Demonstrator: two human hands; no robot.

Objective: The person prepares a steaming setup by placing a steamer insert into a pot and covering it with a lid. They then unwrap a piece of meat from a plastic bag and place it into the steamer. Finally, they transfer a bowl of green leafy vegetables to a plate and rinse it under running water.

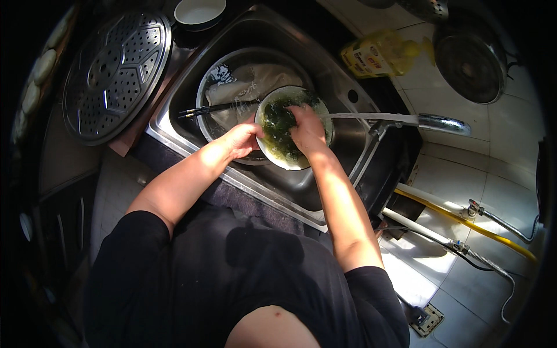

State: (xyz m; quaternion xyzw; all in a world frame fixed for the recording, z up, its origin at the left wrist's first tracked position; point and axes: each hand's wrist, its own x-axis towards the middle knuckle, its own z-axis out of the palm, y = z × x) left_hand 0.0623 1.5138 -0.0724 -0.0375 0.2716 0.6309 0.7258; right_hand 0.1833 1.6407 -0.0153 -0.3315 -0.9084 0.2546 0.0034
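A round white bowl (288, 166) is held tilted over the sink, with cloudy green water and a dark green, seaweed-like leafy mass (277, 120) inside. My left hand (243, 139) grips its left rim, the thumb over the edge and the fingers beneath. Inside the bowl, my right hand (308, 129) has its fingers curled into the greens, the tips hidden. From the tap (444, 124) on the right, a stream of water runs onto the bowl's right side. Behind the bowl, a large metal basin (203, 95) holds water and a pale cloth-like thing (249, 83).
Dark chopsticks (200, 110) lie across the basin, which stands in the steel sink (191, 142). A perforated steamer plate (116, 75) leans at the left, near a white bowl (199, 11). Beyond the sink are a yellow bottle (377, 57) and a dark round pan (469, 57).
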